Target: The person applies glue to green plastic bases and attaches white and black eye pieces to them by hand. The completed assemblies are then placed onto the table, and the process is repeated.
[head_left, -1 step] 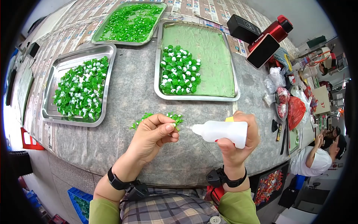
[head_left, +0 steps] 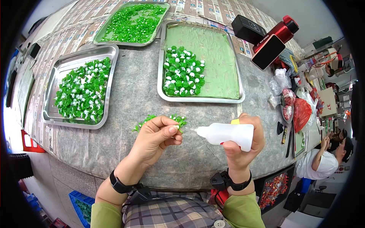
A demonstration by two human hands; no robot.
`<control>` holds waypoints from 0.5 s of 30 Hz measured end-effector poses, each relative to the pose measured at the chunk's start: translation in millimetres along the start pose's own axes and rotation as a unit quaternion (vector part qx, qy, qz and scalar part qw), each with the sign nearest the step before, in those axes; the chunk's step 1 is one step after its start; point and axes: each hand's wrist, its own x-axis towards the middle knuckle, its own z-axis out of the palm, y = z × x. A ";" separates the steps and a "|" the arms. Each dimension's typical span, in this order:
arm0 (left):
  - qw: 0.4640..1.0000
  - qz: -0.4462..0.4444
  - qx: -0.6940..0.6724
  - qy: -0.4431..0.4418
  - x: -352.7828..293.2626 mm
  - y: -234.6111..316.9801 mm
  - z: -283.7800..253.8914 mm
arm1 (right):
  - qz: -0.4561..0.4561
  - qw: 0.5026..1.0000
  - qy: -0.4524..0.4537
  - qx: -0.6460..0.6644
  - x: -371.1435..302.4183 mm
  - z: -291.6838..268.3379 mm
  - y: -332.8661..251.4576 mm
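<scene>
My left hand [head_left: 159, 133] pinches a small green piece [head_left: 180, 127] between thumb and fingertips. Most of that piece is hidden by the fingers. Wrapped round a white squeeze bottle [head_left: 228, 135], my right hand [head_left: 247, 140] keeps it on its side, its thin nozzle pointing left at the pinched piece. A small gap shows between the bottle's tip and my left fingers. Just beyond my left hand lies a loose pile of small green and white pieces [head_left: 150, 118], partly covered by it.
Green and white eyeball-like pieces fill part of a lined metal tray [head_left: 241, 76] ahead. Another metal tray [head_left: 51, 85] stands left, with a third tray [head_left: 167, 8] behind. A phone [head_left: 268, 52] leans by a red bottle [head_left: 286, 29]. A person [head_left: 319, 163] sits far right.
The white bottle in my right hand has shifted very slightly right, away from my left fingers. My left hand stays in place.
</scene>
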 end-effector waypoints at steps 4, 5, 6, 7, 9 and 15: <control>1.000 -0.001 -0.001 -0.005 -0.2 -0.5 -0.2 | 0.028 0.998 0.047 0.041 -0.9 -0.7 -2.3; 1.000 -0.001 -0.001 -0.005 -0.3 -0.5 -0.3 | 0.043 0.997 0.052 0.045 -1.2 -0.8 -1.9; 1.000 -0.004 0.002 -0.001 -0.5 -0.6 -0.5 | 0.043 0.997 0.052 0.045 -1.5 -1.3 -1.1; 1.000 -0.007 0.005 0.002 -0.6 -0.5 -0.6 | 0.038 0.998 0.045 0.036 -1.8 -2.0 0.3; 1.000 -0.007 0.006 0.002 -0.4 -0.4 -0.4 | 0.034 0.998 0.039 0.027 -2.6 -1.9 2.8; 1.000 0.013 0.015 0.006 0.3 -1.9 -0.4 | 0.010 0.998 0.052 0.015 -2.6 -3.3 3.0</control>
